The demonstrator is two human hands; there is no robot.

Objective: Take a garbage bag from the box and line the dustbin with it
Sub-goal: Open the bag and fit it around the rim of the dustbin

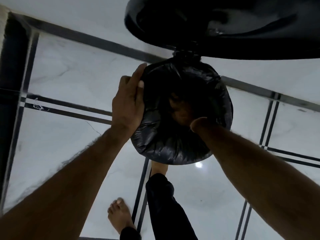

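garbage bag (166, 146): your left hand (127, 103) flat on its rim, right hand (183, 111) inside, grip unclear.

You face a black garbage bag (173, 144) at center, black lid (225, 26) at one o'clock, pale marbled floor (69, 75) with dark stripes.

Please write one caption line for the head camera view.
Left hand steadies the bag-covered rim while right hand reaches inside the black garbage bag; lid open.

Glossy white marble floor (69, 80), dark inlaid strips (103, 42), ceiling-light glare (198, 164).
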